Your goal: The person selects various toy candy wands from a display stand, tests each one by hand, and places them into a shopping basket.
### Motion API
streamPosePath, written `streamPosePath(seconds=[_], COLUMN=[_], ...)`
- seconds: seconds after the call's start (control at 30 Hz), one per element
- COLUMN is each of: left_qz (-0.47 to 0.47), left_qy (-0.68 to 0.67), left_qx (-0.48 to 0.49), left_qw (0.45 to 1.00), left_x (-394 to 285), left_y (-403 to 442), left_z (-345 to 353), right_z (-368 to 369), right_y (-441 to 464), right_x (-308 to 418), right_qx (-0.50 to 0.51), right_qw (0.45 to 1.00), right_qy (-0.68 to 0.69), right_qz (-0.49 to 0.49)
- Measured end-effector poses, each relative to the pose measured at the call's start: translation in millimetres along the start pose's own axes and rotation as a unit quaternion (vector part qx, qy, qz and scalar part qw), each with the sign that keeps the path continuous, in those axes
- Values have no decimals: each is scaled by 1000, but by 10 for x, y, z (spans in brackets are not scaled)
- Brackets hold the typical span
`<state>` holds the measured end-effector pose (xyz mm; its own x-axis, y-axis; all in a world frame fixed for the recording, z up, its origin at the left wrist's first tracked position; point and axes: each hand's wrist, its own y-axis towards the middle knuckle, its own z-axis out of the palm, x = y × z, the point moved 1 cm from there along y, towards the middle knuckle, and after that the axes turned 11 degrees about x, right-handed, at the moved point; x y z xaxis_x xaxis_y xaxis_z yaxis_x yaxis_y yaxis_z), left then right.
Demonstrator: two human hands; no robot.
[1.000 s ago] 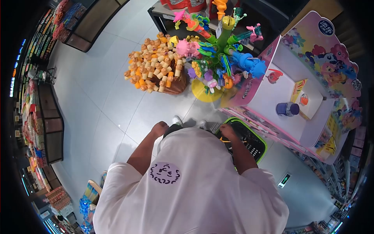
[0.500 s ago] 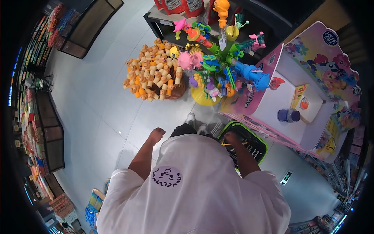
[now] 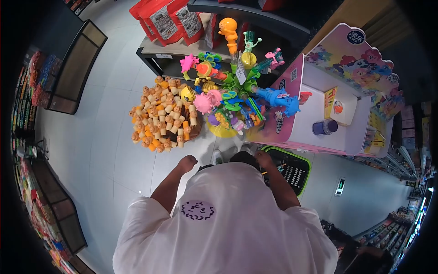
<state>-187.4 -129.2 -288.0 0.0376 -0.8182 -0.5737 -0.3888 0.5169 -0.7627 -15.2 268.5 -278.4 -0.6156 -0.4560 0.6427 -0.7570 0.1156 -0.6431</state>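
My left hand hangs at my left side, its fingers curled in a loose fist with nothing visible in them. Closed at my right side, my right hand is at the inner edge of a black shopping basket with a bright green rim. The basket hangs beside my right leg; its handle is hidden by the hand and forearm. A thin yellowish item shows inside it, too small to name. Ahead of me stands a rack of colourful toy-topped tubes with a price tag.
Left of the rack is a basket heaped with orange and cream figure-shaped items. A pink display stand holds a purple-lidded jar. Red bags sit on a shelf behind. A low shelf unit lines the left.
The toy rack, figure heap and display stand have shifted left in view, the heap also coming nearer. The shopping basket has stayed at my side. My right hand appears further left and higher.
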Motion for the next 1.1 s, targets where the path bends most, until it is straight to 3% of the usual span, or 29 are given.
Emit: streamPosePath(seconds=[0.03, 0.13, 0.17, 0.2, 0.27, 0.3, 0.4, 0.47, 0.53, 0.57, 0.6, 0.63, 0.77, 0.83, 0.93, 1.1], left_qz=[46, 39, 42, 23, 2, 18, 26, -52, -53, -38, -20, -15, -27, -11, 38, 18], left_qy=[57, 43, 46, 36, 22, 46, 47, -20, -32, 22, 76, 69, -1, -39, 20, -29], left_qx=[-33, 12, 16, 13, 16, 28, 30, 18, 23, 31, 35, 30, 11, 6, 23, 11], left_qw=[997, 998, 998, 999, 1000, 998, 998, 998, 998, 999, 996, 997, 1000, 999, 999, 999], left_x=[-83, -244, -274, -283, -274, -238, -165, -151, -98, -120, -149, -102, -2, 38, 123, 305], left_y=[5, 66, 93, 106, 156, 184, 123, 78, 58, 13, -8, 14, 62, 79, 106, 104], left_z=[-40, -116, -131, -118, -87, -106, -91, -106, -123, -159, -176, -181, -177, -158, -152, -104], right_z=[-16, 40, 171, 232, 292, 250, 285, 303, 346, 269, 105, -9, -62, -203, -411, -644], right_y=[-30, -182, -18, -48, -137, -208, -352, -268, -132, -163, -324, -419, -258, -301, -403, -597], right_x=[17, -27, -538, -671, -862, -852, -812, -795, -847, -467, 137, 603, 1113, 1416, 1736, 1975], right_qx=[15, -17, -63, -65, 17, 46, 63, 95, 22, 53, 50, 42, 33, 31, 23, -28], right_qw=[995, 999, 922, 923, 999, 919, 904, 900, 910, 930, 991, 991, 985, 961, 948, 944], right_qy=[77, 36, -338, -338, -33, -380, -417, -423, -371, -348, -120, 113, 166, 235, 274, 296], right_qz=[57, 28, -175, -170, -13, -97, -66, -55, -183, -110, -24, 62, -39, -141, -161, -143])
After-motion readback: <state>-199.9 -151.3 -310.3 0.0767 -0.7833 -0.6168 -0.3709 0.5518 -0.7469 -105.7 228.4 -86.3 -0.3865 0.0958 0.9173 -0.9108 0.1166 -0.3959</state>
